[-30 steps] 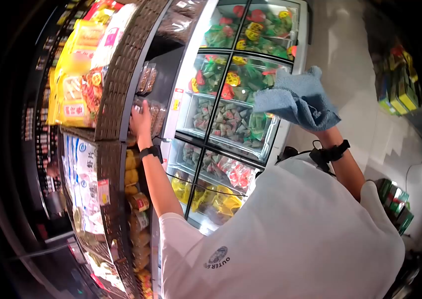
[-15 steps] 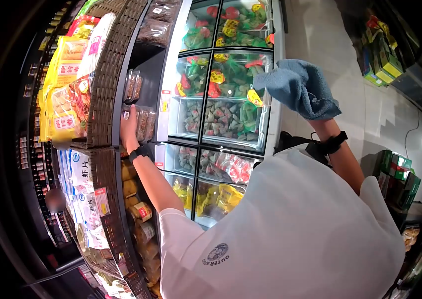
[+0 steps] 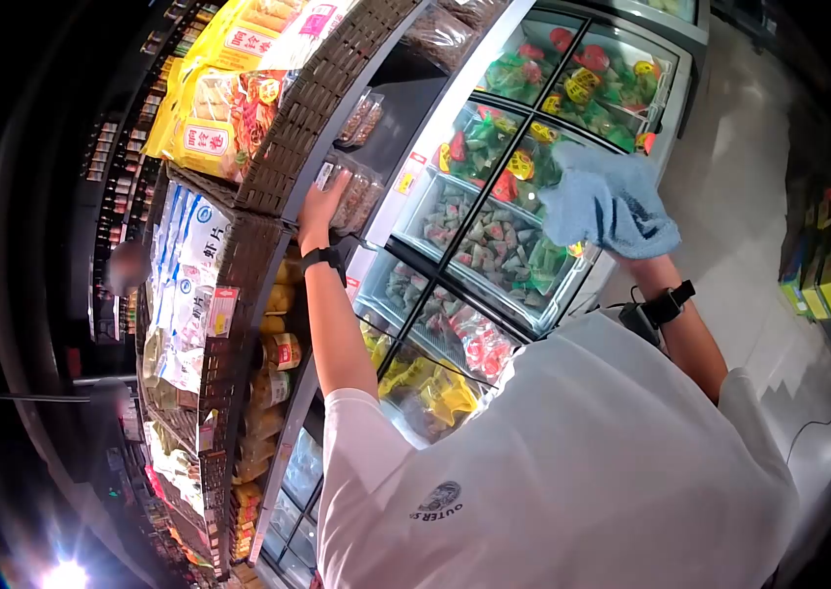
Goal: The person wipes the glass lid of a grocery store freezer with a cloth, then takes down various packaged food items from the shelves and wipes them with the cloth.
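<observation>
My left hand (image 3: 321,208) reaches onto the dark shelf (image 3: 401,103) and grips a clear pack of brown food (image 3: 360,199). Just beyond it lies a smaller clear pack (image 3: 362,120). A blue-grey cloth (image 3: 607,201) covers most of my right hand (image 3: 646,267), raised over the right edge of the glass-topped freezer (image 3: 597,285); its fingers are hidden under the cloth. Green bags with red and yellow labels (image 3: 509,152) show through the glass.
A wicker basket (image 3: 302,118) holding yellow food bags (image 3: 204,123) stands at the left, with white and blue bags (image 3: 185,285) below. Jars and packs (image 3: 278,350) fill a lower shelf. Boxes (image 3: 828,280) sit at the far right on the pale floor (image 3: 729,216).
The view has swung, so shelf and freezer appear further right and tilted. My left hand stays at the same pack. The cloth now overlaps the freezer's glass more.
</observation>
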Tool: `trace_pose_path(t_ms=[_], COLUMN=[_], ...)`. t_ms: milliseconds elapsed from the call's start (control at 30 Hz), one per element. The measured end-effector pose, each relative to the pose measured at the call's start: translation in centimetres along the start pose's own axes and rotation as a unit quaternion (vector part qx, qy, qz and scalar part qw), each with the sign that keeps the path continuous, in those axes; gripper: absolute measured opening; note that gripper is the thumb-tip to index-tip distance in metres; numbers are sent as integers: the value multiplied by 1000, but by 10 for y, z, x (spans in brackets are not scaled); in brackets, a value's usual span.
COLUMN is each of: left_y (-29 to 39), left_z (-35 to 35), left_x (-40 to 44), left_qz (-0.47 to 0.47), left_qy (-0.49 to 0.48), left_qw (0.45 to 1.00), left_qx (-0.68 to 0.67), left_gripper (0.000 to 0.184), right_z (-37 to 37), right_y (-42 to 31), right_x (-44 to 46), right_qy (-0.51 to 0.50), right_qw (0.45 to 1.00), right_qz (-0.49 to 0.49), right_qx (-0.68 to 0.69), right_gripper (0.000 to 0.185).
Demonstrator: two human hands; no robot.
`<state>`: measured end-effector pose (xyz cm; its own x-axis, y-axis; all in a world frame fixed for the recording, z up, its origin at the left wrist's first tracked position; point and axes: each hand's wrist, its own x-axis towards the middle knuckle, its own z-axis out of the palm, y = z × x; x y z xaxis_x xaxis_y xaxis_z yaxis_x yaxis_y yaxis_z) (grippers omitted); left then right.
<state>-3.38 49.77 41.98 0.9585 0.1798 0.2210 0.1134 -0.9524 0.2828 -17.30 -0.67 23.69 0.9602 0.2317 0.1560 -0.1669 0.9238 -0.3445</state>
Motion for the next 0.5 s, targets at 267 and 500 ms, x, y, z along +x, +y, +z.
trace_pose_path(t_ms=[267,500], left_y=[10,27], left_z=[-6,-7], left_x=[-3,-12], left_qz=[45,11], left_qy=[-12,52], left_qw=[998,997], left_qx=[-49,64], left_gripper=[86,83], right_z=[10,-12], right_y=[-42,-54], right_x=[26,34], right_qy=[-4,65], right_qw=[987,987], right_qz=[114,113], right_qx=[115,98], right_gripper=[29,36])
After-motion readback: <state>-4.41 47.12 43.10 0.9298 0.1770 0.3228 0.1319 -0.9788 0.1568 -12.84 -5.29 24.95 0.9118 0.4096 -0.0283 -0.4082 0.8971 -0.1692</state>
